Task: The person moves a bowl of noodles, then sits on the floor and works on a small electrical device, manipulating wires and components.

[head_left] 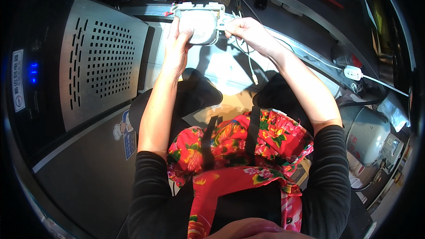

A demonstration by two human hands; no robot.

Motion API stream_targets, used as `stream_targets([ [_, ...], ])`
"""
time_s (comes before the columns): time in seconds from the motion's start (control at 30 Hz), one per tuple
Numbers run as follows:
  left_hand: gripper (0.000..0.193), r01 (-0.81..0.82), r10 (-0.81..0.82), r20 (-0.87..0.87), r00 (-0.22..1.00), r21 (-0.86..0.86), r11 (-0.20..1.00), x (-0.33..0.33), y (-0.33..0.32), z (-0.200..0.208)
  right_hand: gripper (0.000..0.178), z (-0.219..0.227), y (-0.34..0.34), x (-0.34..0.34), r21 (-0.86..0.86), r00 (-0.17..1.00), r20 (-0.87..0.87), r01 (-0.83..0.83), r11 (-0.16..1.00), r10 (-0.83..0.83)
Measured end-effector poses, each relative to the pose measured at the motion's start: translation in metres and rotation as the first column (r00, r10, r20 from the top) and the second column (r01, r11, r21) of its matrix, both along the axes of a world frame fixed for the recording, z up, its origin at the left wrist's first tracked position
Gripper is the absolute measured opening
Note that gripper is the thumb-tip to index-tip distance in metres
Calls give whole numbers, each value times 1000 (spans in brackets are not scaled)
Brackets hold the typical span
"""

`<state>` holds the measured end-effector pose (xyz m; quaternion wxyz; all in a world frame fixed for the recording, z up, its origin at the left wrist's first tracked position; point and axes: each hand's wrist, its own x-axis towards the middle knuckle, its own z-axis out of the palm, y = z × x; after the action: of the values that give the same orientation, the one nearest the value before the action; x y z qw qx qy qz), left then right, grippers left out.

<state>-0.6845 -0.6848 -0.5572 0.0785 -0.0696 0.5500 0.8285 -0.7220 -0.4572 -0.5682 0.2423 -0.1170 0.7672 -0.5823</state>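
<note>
1. Hands are both working up at the far edge of the counter (pixel 283 40), arms stretched out in front of me.
2. I am holding a small white device (pixel 201 24) with my left hand (pixel 177 46). The fingers are closed around its left side and bottom, and the thumb is lying on its rounded face.
3. My right hand (pixel 250 31) is pinching something thin at the right side of the device. The fingers are closed tight there, but I cannot tell exactly which part they are gripping.
4. A white cable (pixel 250 64) is hanging down from that spot, its loose end dangling free above the counter. Another cable is running to the right toward a white adapter (pixel 353 72).
5. The device is being held in the air just before a white block (pixel 195 6) with red bits, touching it or very near; I cannot tell which.
6. I am judging that I am now in the connecting step: fitting or freeing a wire at the device's right side.
7. The next move is asking for a steady left hand and a small, exact motion of the right fingertips, not pulling hard on the thin wire.
8. A big metal box (pixel 106 62) with holes is standing on my left, well apart.
</note>
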Motion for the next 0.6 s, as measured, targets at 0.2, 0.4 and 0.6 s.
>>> stream_targets([
  [0.2, 62, 15, -15, 6, 1000, -24, 1000, 1, -1, -1, 27, -1, 1, 0, -4, 1000, 14, -7, 1000, 7],
  [0.4, 69, -2, 2, -3, 1000, 2, 1000, 0, 1, -3, 28, -2, 1, 0, -13, 999, 40, 13, 1000, -12],
  [0.6, 70, 10, -10, -12, 1000, -40, 999, -1, 0, -3, 27, -5, 1, 0, -61, 998, 60, 16, 998, -12],
])
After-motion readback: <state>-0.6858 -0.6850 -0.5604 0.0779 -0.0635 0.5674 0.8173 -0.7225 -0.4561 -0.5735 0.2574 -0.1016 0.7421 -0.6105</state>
